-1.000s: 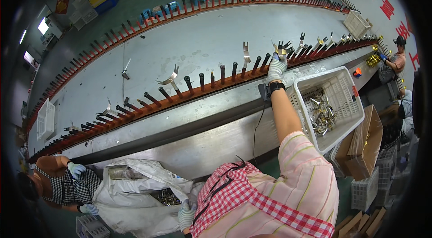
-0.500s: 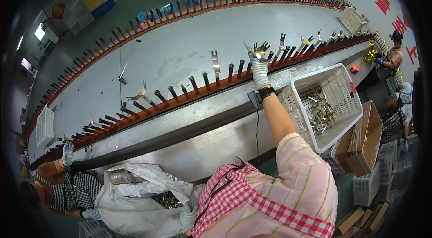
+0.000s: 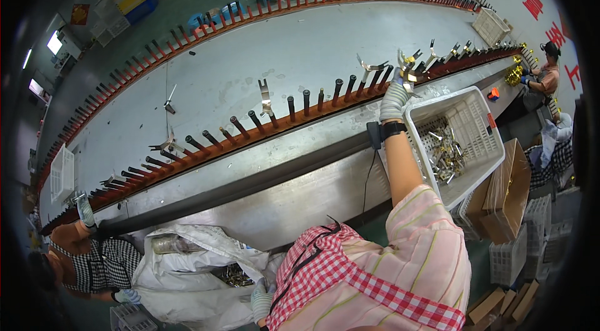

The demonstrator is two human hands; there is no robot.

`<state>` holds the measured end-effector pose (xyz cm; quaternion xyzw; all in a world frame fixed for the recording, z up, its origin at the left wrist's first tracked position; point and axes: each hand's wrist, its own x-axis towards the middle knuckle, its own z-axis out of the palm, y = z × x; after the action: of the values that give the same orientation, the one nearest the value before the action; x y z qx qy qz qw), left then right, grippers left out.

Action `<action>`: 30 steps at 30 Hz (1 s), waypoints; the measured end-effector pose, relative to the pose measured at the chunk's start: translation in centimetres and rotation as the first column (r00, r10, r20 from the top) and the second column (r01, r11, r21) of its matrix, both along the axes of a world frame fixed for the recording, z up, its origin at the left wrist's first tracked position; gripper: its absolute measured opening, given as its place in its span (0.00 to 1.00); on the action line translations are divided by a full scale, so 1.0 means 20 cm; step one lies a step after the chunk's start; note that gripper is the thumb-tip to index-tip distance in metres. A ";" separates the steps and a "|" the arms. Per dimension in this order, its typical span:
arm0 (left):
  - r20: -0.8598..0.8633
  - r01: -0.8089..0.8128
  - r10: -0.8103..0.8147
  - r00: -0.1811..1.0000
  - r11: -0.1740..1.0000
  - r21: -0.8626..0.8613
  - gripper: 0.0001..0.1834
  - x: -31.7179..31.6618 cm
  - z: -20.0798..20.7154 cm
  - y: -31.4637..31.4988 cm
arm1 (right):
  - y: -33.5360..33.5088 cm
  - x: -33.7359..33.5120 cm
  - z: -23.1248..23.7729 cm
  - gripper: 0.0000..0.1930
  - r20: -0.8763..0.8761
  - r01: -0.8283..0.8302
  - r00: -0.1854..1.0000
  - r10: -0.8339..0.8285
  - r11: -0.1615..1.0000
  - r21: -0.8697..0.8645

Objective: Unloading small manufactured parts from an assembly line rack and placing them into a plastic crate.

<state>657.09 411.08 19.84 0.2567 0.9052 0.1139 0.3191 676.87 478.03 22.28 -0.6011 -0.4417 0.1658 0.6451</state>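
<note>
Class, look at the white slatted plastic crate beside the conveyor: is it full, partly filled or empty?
Partly filled: the white slatted plastic crate holds a small heap of shiny metal parts, with bare floor showing around it.

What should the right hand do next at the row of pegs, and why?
Probably lower the metal piece onto the peg beside it and let go: the gloved right hand holds it at the row, and neighbouring pegs already carry similar pieces.

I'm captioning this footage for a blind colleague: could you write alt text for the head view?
A person's gloved right hand holds a metal part against the pegs along a long grey conveyor table, beside a white basket of metal parts; the gloved left hand rests low by a white sack.
</note>
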 end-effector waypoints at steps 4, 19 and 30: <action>-0.001 0.024 -0.024 1.000 0.999 -0.048 0.27 0.07 0.04 0.10 | 0.12 0.12 -0.02 0.14 -0.263 0.099 0.962 -0.066 0.989 0.112; -0.040 0.055 -0.056 0.998 0.998 -0.039 0.24 0.45 0.08 0.37 | 0.63 0.35 -0.33 0.16 -0.190 -0.202 0.965 0.180 0.974 -0.106; -0.222 0.001 -0.019 0.975 0.997 -0.081 0.23 0.93 0.18 0.35 | -0.13 0.20 -0.36 0.11 -0.116 -0.751 0.654 0.747 0.660 0.016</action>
<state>675.67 417.99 23.40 0.2592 0.9378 0.0464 0.2263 680.86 475.47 15.14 -0.3662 -0.6101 0.4576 0.5331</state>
